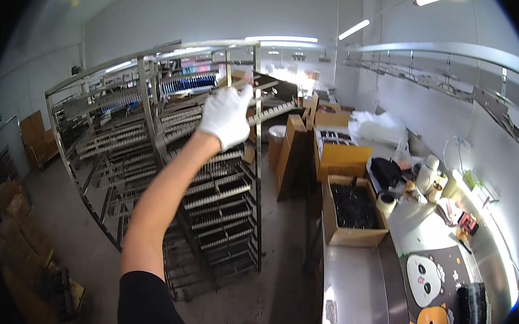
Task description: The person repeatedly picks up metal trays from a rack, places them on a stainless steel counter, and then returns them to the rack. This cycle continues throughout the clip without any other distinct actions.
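Observation:
My left hand (227, 116), in a white glove, reaches up to the upper part of a metal rack cart (259, 198). Its fingers look curled, but whether they grip anything is hidden by the back of the glove. Right beside it, a slotted metal bar (275, 112) slants outward past the rack's front post. Lower on the rack, several tiers of notched bars (222, 198) are stacked one above another. My right hand is out of view.
A steel worktable (355, 283) runs along the right, bearing an open cardboard box of black parts (355, 206). Behind it stands another open carton (346, 162). Flattened cardboard (289, 157) leans between rack and table. A cartoon mat (435, 276) lies at the near right.

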